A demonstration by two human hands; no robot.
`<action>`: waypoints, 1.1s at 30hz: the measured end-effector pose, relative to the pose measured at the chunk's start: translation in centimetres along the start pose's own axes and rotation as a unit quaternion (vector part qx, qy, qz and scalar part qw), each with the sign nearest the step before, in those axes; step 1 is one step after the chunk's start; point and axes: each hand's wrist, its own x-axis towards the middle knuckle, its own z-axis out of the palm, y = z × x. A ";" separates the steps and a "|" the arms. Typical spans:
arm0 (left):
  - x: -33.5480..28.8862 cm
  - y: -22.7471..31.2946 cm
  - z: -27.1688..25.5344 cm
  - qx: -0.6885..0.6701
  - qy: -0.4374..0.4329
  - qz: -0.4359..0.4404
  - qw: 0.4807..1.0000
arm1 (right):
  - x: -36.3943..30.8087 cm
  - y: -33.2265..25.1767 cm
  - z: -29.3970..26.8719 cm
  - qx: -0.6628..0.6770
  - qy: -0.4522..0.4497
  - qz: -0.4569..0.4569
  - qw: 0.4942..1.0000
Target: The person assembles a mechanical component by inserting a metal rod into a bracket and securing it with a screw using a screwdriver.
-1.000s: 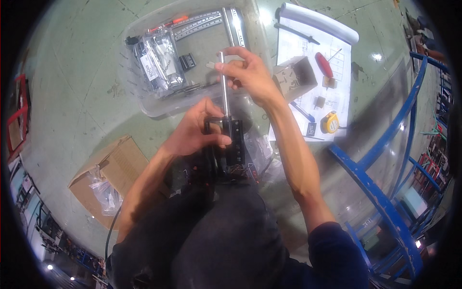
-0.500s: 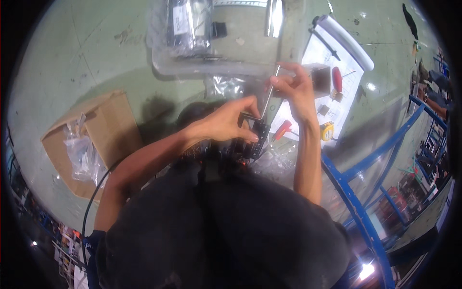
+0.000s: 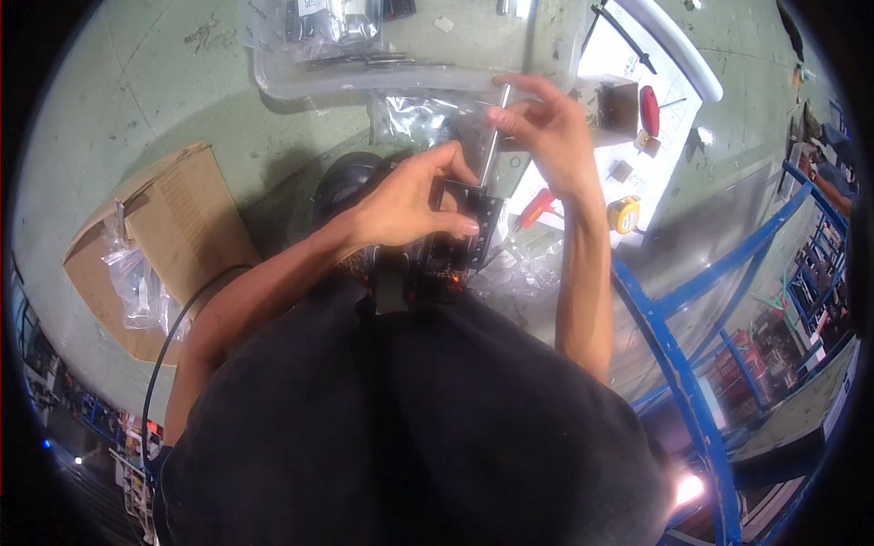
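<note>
In the head view, the left hand [image 3: 401,202] has its thumb and fingers closed around a black perforated bracket [image 3: 489,227] just above the person's lap. The right hand [image 3: 557,136] pinches the upper part of a silver rod [image 3: 492,153] between thumb and fingers, its tilted lower end meeting the bracket's top. Beyond lies a clear plastic bag [image 3: 419,120], near a translucent bin [image 3: 300,82]; a yellow tape measure [image 3: 625,215] rests right of the right forearm.

the top edge cuts off the plastic tub [image 3: 275,80] and the paper sheet [image 3: 675,144], and the left hand [image 3: 408,196] hides part of the black bracket [image 3: 488,226], whose lower end blurs into shadow.
</note>
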 end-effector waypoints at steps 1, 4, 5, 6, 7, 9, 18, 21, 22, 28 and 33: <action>0.1 0.0 0.2 -0.006 -0.002 0.009 1.000 | 0.0 -0.4 -0.2 -0.038 0.009 -0.007 0.999; -0.1 -0.1 0.1 -0.022 -0.011 0.018 1.000 | -0.1 -1.2 0.5 -0.204 0.050 -0.039 0.977; -0.2 0.1 0.3 -0.016 0.005 0.012 1.000 | -0.3 -1.4 0.6 -0.237 0.049 -0.050 0.969; -0.4 0.3 0.5 -0.009 0.021 0.007 1.000 | -0.5 -1.1 0.8 -0.235 0.050 -0.047 0.969; -0.4 0.5 0.4 -0.009 0.026 -0.004 1.000 | -0.5 -0.6 1.3 -0.133 0.035 -0.044 0.990; -0.4 0.0 0.4 -0.035 0.026 0.015 0.999 | -0.9 -0.5 1.8 0.126 -0.007 0.008 0.992; -0.6 -0.1 0.5 -0.039 0.024 0.012 0.999 | -1.3 -0.4 1.4 -0.106 0.016 0.003 0.994; -0.1 0.0 0.6 -0.064 0.013 0.017 0.998 | -2.0 0.1 1.4 0.031 0.001 0.027 0.999; -0.1 -0.1 0.3 -0.078 0.014 0.018 0.997 | -2.6 0.9 2.1 0.035 -0.004 0.025 0.999; -0.1 -1.3 -0.3 -0.052 0.036 0.035 0.997 | -10.4 7.8 5.3 -0.068 0.286 0.030 0.955; -0.1 -1.0 -0.7 0.002 0.050 0.061 0.997 | -10.3 9.2 7.4 -0.083 0.351 0.049 0.931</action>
